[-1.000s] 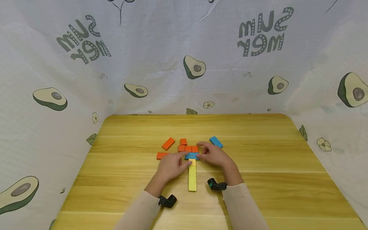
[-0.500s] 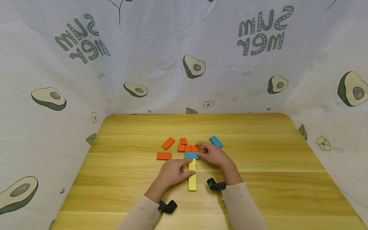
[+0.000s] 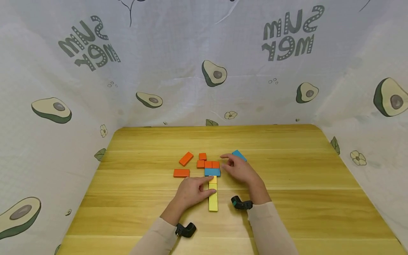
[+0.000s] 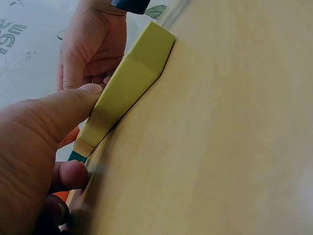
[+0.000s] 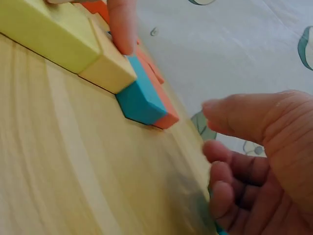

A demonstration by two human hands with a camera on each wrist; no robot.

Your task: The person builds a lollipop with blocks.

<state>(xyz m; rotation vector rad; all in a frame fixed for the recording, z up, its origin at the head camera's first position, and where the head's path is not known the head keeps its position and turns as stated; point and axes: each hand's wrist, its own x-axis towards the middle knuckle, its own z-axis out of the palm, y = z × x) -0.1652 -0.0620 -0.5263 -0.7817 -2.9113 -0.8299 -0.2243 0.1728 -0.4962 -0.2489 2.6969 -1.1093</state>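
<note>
A long yellow block [image 3: 213, 203] lies lengthwise on the table, a small pale-orange block [image 5: 110, 66] against its far end. Across that end sits a blue block [image 3: 212, 172], backed by two orange square blocks [image 3: 211, 164]. My left hand [image 3: 191, 191] touches this row from the left: the index fingertip is on the pale-orange block, the thumb on the long yellow one. To the right of the blue block, my right hand [image 3: 241, 171] holds nothing, its thumb and index finger spread apart and the other fingers loosely bent.
Left of the row lie two more orange square blocks [image 3: 200, 164] and two oblong orange blocks [image 3: 181, 173]. A loose blue block [image 3: 238, 154] is just beyond my right hand, which partly hides it. Printed cloth [image 3: 178, 71] surrounds the wooden table [image 3: 302, 159].
My left hand has drawn back from the blue block onto the yellow and pale-orange ones. My right hand has let go of the blue block's right end and shifted slightly right.
</note>
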